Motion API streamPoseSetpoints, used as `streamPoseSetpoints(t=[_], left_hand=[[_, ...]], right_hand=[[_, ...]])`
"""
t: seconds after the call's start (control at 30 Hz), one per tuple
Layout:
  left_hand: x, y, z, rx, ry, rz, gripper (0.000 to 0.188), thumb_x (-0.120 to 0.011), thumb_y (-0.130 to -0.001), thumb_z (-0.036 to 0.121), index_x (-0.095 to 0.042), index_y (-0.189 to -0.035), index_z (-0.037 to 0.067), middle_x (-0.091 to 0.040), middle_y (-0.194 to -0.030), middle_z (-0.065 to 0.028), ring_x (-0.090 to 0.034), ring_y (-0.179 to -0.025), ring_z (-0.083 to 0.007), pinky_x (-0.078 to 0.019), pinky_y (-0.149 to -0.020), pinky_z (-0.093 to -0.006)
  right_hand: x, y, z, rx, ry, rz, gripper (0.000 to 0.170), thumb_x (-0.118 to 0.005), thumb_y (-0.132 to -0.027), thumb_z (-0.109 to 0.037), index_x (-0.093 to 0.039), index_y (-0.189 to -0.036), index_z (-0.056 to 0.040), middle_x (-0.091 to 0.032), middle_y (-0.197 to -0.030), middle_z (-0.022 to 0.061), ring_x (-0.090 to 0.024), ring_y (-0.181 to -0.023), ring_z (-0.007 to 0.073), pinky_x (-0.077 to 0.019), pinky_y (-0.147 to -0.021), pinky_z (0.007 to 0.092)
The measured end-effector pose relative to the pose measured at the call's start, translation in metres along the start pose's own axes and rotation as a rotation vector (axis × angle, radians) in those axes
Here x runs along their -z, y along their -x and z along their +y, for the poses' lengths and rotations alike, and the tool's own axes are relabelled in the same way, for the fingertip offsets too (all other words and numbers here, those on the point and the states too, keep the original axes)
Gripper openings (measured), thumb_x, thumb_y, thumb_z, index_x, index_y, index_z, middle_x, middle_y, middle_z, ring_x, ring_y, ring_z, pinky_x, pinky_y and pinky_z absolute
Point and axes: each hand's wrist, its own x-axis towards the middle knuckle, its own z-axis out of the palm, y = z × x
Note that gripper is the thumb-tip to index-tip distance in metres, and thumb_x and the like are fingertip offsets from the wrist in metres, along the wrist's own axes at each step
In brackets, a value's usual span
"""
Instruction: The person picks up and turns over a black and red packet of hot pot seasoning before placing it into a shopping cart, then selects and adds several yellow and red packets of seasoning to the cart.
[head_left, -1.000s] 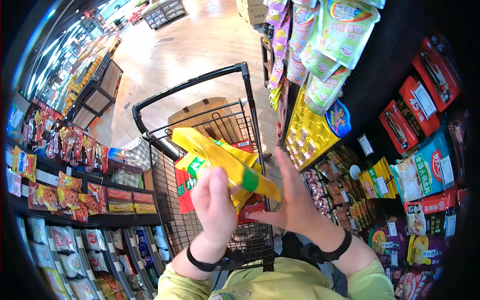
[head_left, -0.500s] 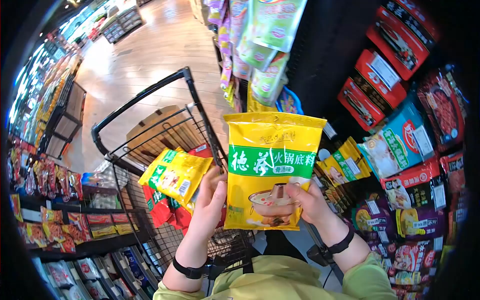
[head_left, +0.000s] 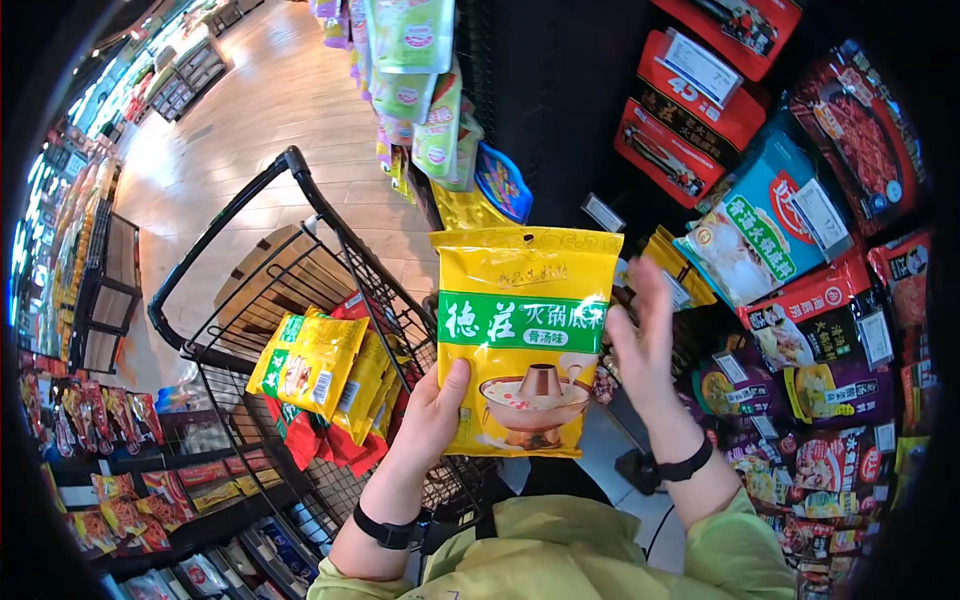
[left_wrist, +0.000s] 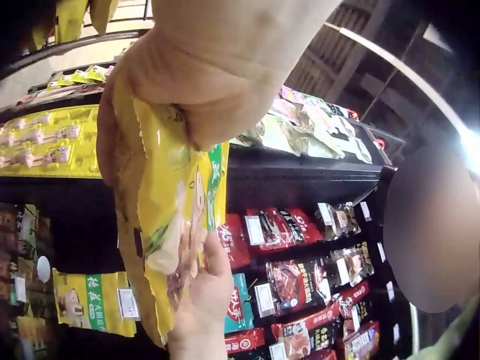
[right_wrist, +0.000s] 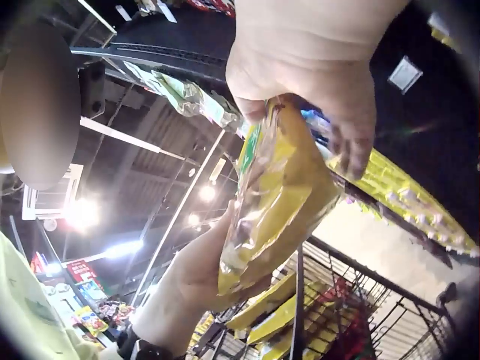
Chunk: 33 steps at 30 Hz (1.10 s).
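At the left of the head view, shelves hold rows of small snack packets in red and yellow plastic [head_left: 128, 510]. Next to them stands a black wire shopping cart [head_left: 294, 160], and in it lie several yellow plastic packets with green bands [head_left: 315, 362], on top of some red plastic packets [head_left: 300, 432]. Then comes the left hand [head_left: 425, 412], which is closed round the lower left edge of a flat, rectangular, yellow plastic packet with a green band and a picture of a pot [head_left: 525, 345]. Its thumb lies on the front, and its fingers go behind. This packet is upright between the two hands, with the printed front to the camera – most of it extends up and to the right from the grip. At its right edge is the right hand [head_left: 642, 330], with the fingers straight and raised; it does not grip the packet, and whether the thumb touches the edge I cannot tell. More to the right, a blue-green packet with a white label [head_left: 755, 222] and other packets are on the dark shelf. Compared with half a second ago, the right thumb has left the front of the held packet and the fingers have opened, while the left thumb now lies more over its front. The view has also turned – the held packet and the cart appear farther to the left.
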Motion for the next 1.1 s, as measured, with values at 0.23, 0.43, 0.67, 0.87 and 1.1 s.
streamPoseSetpoints(t=[0.23, 0.43, 0.67, 0.87, 1.1], left_hand=[[-0.017, -0.008, -0.010, 0.056, -0.132, -0.033, 0.036, -0.043, -0.099, 0.027, -0.050, -0.121, 0.000, -0.059, -0.109, -0.0044, -0.053, -0.097, -0.0101, -0.0434, -0.084, -0.0249], [-0.024, -0.017, -0.026, -0.020, -0.336, -0.039, 0.033, -0.048, -0.097, 0.025, -0.052, -0.120, 0.001, -0.062, -0.102, -0.0038, -0.054, -0.091, -0.0086, -0.0441, -0.080, -0.0242], [-0.028, -0.042, -0.057, 0.056, -0.407, -0.152, 0.032, -0.049, -0.097, 0.024, -0.054, -0.118, 0.000, -0.061, -0.099, -0.0032, -0.054, -0.089, -0.0080, -0.0444, -0.078, -0.0236], [-0.041, -0.088, -0.096, 0.358, -0.640, -0.285, 0.036, -0.050, -0.095, 0.026, -0.053, -0.117, -0.002, -0.063, -0.096, -0.0086, -0.058, -0.086, -0.0138, -0.0463, -0.076, -0.0279], [-0.053, -0.177, -0.195, 0.221, -0.950, -0.340, 0.046, -0.050, -0.091, 0.039, -0.050, -0.122, 0.005, -0.061, -0.104, -0.0272, -0.058, -0.102, -0.0399, -0.0457, -0.083, -0.0425]], right_hand=[[0.016, -0.047, -0.023, 0.183, 0.456, -0.055, 0.028, -0.064, -0.084, -0.019, -0.059, -0.105, -0.0012, -0.058, -0.107, 0.0174, -0.054, -0.102, 0.0331, -0.0420, -0.089, 0.0388], [0.019, -0.040, 0.007, -0.109, 0.493, -0.211, 0.021, -0.065, -0.084, -0.023, -0.065, -0.090, -0.0025, -0.065, -0.081, 0.0127, -0.061, -0.080, 0.0265, -0.0463, -0.072, 0.0350], [0.053, -0.012, 0.050, -0.264, 0.341, -0.135, 0.024, -0.066, -0.084, -0.021, -0.065, -0.091, 0.0023, -0.066, -0.081, 0.0135, -0.063, -0.076, 0.0238, -0.0475, -0.068, 0.0318], [0.083, 0.034, 0.126, -0.488, 0.111, -0.116, 0.029, -0.064, -0.085, -0.024, -0.064, -0.096, 0.0030, -0.066, -0.085, 0.0152, -0.064, -0.079, 0.0216, -0.0470, -0.070, 0.0322], [0.113, 0.040, 0.206, -0.714, 0.082, 0.040, 0.026, -0.070, -0.080, -0.023, -0.068, -0.091, 0.0003, -0.067, -0.079, 0.0071, -0.060, -0.071, 0.0116, -0.0465, -0.066, 0.0277]])
